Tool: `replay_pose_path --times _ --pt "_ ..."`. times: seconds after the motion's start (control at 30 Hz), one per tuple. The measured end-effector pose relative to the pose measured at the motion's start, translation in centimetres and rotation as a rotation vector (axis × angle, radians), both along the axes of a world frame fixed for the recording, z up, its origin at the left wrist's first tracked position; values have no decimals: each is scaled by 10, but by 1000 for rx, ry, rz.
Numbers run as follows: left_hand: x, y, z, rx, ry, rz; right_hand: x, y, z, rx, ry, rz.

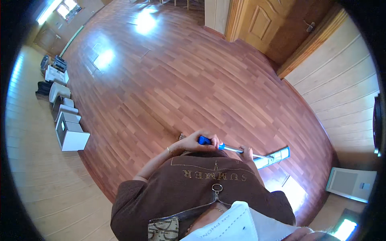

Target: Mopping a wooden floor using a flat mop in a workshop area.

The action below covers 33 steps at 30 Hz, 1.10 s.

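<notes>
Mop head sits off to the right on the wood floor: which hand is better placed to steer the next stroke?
Right hand, probably: it grips the metal shaft lower down, nearer the flat mop head. The left hand holds the blue handle end at the top, better suited to pivoting.
</notes>
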<state>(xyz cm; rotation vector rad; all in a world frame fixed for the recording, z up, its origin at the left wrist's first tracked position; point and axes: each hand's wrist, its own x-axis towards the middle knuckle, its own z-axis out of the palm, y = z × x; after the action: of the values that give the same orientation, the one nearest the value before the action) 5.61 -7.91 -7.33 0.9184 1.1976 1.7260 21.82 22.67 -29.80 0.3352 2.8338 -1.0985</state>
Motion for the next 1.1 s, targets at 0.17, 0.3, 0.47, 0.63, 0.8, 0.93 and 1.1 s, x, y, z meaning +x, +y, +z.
replay_pose_path --times 0.17,0.3,0.47,0.63,0.8,0.93,1.1 --pt "2 6 25 -29 -21 -82 24 -14 12 -13 -22 -123" --pt "-8 -1 44 -24 84 -155 29 -19 12 -18 33 -89" --pt "-18 -48 65 30 225 -83 -6 -64 37 0 -10 -6" --pt "-25 -111 104 52 287 81 -60 -119 51 -19 77 146" --pt "0 -183 140 68 420 442 -134 -201 85 -133 39 436" --pt "11 -227 158 79 717 575 -175 -269 144 -218 38 649" --pt "29 -256 153 210 897 642 -190 -317 139 -222 137 817"
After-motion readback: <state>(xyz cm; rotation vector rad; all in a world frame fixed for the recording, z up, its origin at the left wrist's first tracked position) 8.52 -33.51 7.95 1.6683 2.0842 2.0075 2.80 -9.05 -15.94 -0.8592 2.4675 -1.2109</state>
